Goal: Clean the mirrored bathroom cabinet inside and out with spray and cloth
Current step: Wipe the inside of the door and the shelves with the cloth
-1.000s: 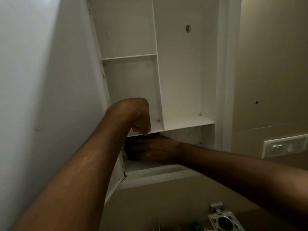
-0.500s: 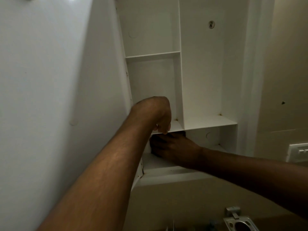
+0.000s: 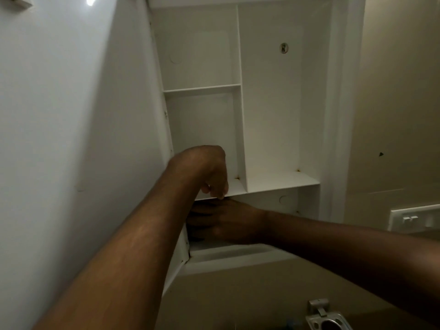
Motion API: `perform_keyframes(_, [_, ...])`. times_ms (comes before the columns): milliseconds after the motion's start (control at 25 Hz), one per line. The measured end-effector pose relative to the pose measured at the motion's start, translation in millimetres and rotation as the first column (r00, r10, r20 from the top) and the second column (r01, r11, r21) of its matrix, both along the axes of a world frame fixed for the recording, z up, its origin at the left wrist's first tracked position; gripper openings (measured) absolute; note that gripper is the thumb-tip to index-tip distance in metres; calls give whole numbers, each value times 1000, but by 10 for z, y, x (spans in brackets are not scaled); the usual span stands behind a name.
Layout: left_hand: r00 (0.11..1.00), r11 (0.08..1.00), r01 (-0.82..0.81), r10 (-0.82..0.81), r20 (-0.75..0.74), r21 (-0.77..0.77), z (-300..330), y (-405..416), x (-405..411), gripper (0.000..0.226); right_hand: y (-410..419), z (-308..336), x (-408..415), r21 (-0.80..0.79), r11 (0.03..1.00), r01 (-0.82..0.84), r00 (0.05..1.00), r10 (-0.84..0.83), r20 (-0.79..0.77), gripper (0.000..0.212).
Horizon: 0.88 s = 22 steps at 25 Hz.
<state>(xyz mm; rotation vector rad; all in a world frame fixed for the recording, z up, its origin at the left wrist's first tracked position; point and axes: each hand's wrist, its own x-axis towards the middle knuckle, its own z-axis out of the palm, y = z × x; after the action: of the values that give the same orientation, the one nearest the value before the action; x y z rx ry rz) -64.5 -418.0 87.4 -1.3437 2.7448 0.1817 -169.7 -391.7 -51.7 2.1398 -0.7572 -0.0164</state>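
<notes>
Head cam, looking up into the white cabinet (image 3: 281,115), door (image 3: 71,139) swung open on the left w/ a light glare near its top. Landmark = lower shelf (image 3: 283,181) of the cabinet.

Left hand (image 3: 209,172) sits at the front edge of that shelf, left end, fingers curled down over the lip & gripping it. Right hand (image 3: 223,222) is just under the shelf, reaching into the bottom compartment toward the hinge side; back of hand faces cam, fingers stretch left into deep shadow, so can't tell if they're flat or curled on anything. Something dark sits around the fingertips, too murky to say if it's a cloth.

Above the shelf: vertical divider (image 3: 240,91) splits the interior; small upper shelf (image 3: 202,88) in the left bay, tall open bay to the right w/ a screw mount (image 3: 283,47) high on the back panel.

Right of the shelf, outside the cabinet: beige wall (image 3: 392,103), white switch plate (image 3: 414,216). Well below the shelf, at frame bottom: metal holder (image 3: 326,320), partly cut off.
</notes>
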Motion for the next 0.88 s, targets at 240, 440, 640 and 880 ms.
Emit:
perform_keyframes(240, [1000,1000,-17,17,20,-3,-6,-54,-26,35,-127,10,-146,14,992,124,992,-124,0,39])
perform_keyframes(440, [983,1000,13,-11,183,-10,-4,-78,-104,40,231,-185,-629,-165,932,322,946,-311,84,40])
perform_keyframes(640, [989,996,18,-5,149,-87,-22,-74,-108,34,694,-263,-1006,-135,788,601,780,-541,316,43])
perform_keyframes(880, [998,996,-2,7,56,-94,-40,21,-48,32,685,-349,-773,125,635,763,474,-680,559,40])
